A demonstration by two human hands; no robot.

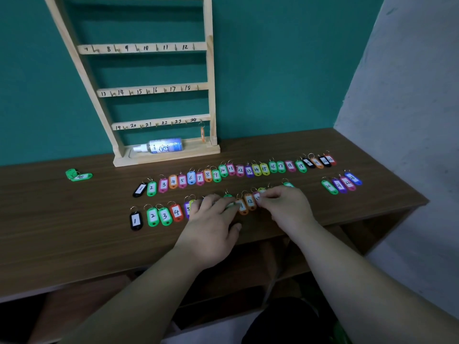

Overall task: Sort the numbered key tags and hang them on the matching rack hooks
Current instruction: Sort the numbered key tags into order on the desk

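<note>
Two rows of coloured numbered key tags lie on the brown table (74, 232). The far row (231, 170) runs from 1 to 23. My hands cover the middle of the near row (164, 216). My left hand (213, 219) lies flat over several tags, its fingertips touching an orange tag (242, 207). My right hand (283, 204) curls its fingers onto a pink tag (257, 196) next to the orange tag 12 (249, 201). The wooden rack (159, 88) stands behind, with an orange tag (202, 134) hanging on hook 24.
A spray bottle (164, 145) lies on the rack's base. Two green tags (78, 175) sit apart at the left. Several tags numbered 20 to 23 (341, 184) lie at the right, near the grey wall (409, 95). The table's front edge is close under my forearms.
</note>
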